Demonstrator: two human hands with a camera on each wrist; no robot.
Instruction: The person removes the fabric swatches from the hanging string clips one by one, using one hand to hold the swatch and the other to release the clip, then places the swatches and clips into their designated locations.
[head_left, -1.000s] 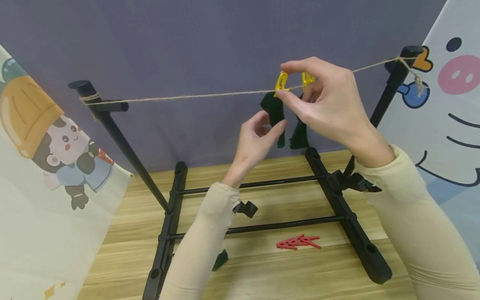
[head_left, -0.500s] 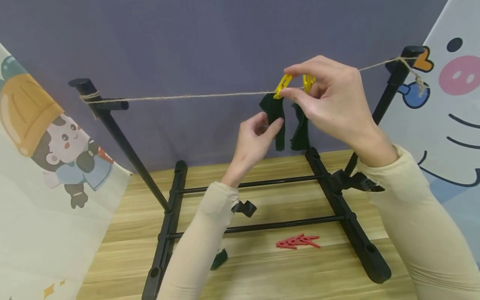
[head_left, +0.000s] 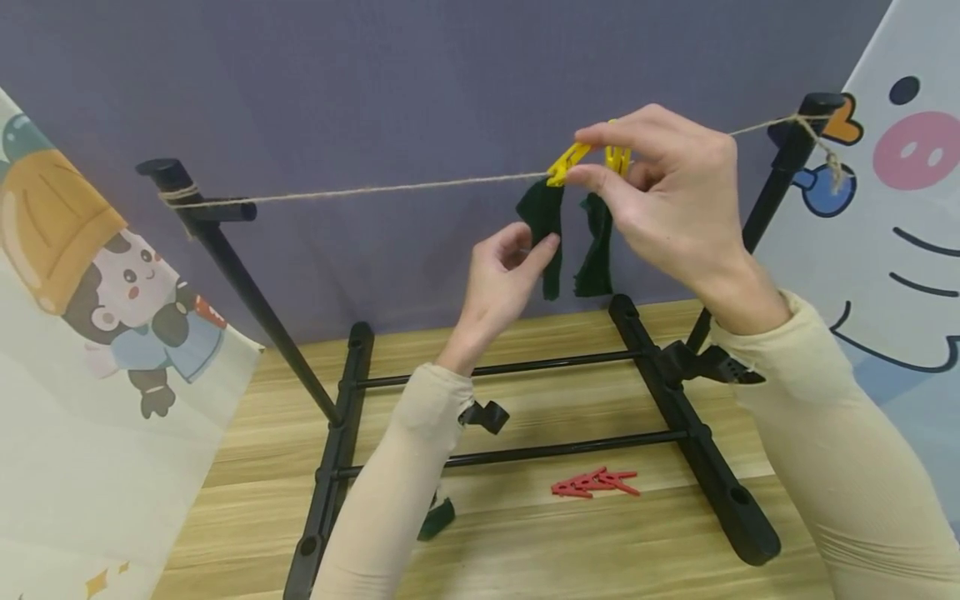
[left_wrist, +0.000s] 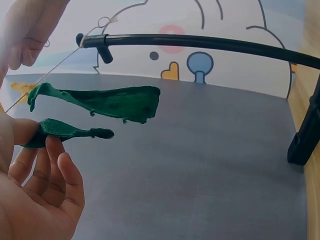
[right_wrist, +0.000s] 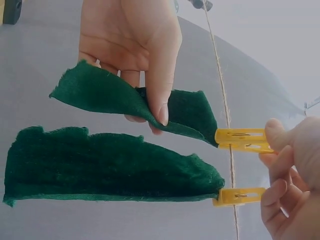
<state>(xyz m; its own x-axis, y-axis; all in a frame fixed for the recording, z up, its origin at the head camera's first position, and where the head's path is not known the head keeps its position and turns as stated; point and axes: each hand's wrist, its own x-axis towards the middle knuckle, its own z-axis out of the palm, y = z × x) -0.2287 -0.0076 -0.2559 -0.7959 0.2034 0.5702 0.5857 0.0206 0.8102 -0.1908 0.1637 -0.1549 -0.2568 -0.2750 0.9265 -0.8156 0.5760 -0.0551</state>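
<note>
A dark-green cloth strip (head_left: 542, 208) is being pinched by the left grip (head_left: 497, 279) under the right half of the tan twine line (head_left: 360, 192), a yellow plastic clothespin (right_wrist: 225, 135) by the right grip (head_left: 671, 190). With seemingly only a corner being caught, the strip could be dropped.

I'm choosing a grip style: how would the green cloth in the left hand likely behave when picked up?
The green cloth is probably floppy: it twists and folds where the left hand pinches it. It should be light, since it looks thin and small. Its fuzzy surface suggests little slipping, though its ragged edge might shed threads.
</note>
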